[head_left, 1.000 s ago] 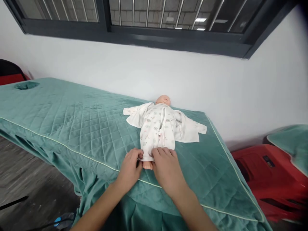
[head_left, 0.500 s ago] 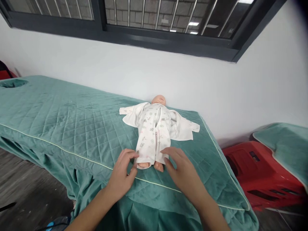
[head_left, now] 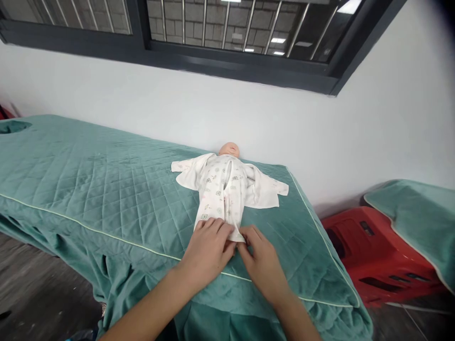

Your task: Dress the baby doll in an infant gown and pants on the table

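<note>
A baby doll (head_left: 229, 150) lies on its back on the green quilted bed cover, its head by the wall. It wears white printed baby clothes (head_left: 213, 189), with the sleeves spread to both sides. My left hand (head_left: 208, 248) lies across the lower legs, its fingertips closed on the cuff of the right-hand trouser leg (head_left: 232, 218). From the other side, my right hand (head_left: 262, 260) pinches the corner of that same cuff between thumb and fingers. The doll's feet are mostly hidden behind my hands.
The green bed cover (head_left: 117, 189) hangs over the near edge in folds. A red plastic chair or stool (head_left: 377, 251), partly under a green cloth (head_left: 419, 213), stands at the right. Behind the bed are a white wall (head_left: 149, 99) and a dark-framed barred window (head_left: 234, 66).
My left hand has moved right, from the left cuff over to the right-hand cuff. My right hand has closed on that cuff, and its edge is now pulled outward. The view has shifted slightly.
</note>
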A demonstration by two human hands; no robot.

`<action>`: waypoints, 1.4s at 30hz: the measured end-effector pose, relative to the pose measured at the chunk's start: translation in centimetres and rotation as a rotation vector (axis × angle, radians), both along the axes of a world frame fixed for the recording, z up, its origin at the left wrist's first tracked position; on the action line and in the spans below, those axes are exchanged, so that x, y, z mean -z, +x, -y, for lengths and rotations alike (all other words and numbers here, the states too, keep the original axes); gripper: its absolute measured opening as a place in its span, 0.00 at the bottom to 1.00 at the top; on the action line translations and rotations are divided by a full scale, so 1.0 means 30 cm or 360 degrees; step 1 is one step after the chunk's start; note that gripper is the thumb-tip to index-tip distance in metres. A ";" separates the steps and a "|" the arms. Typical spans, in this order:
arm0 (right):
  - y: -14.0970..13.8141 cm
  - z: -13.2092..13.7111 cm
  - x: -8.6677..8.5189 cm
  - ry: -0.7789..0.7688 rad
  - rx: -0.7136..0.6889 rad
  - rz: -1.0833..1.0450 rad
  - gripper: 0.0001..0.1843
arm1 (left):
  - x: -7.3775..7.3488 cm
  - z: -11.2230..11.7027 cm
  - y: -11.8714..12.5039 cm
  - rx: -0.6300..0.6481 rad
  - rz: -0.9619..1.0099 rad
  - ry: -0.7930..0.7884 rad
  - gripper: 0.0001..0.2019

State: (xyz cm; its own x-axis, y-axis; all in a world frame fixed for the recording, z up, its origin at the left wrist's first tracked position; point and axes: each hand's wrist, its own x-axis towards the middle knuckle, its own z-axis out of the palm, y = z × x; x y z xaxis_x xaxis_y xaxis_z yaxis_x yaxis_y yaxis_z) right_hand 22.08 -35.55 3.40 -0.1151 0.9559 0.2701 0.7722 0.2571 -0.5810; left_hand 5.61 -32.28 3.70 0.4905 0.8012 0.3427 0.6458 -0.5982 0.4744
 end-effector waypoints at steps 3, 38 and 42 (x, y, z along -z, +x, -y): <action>-0.002 0.017 -0.056 0.0119 -0.0072 0.0051 0.10 | -0.009 -0.008 0.005 -0.0073 0.0073 -0.0041 0.04; 0.142 -0.754 -0.054 0.0330 0.0311 -0.0545 0.14 | 0.044 -0.939 -0.029 -0.0253 0.0541 -0.0022 0.09; 0.189 -0.966 -0.019 0.0199 0.0380 -0.0565 0.18 | 0.072 -1.056 -0.017 -0.0161 0.0352 -0.0002 0.07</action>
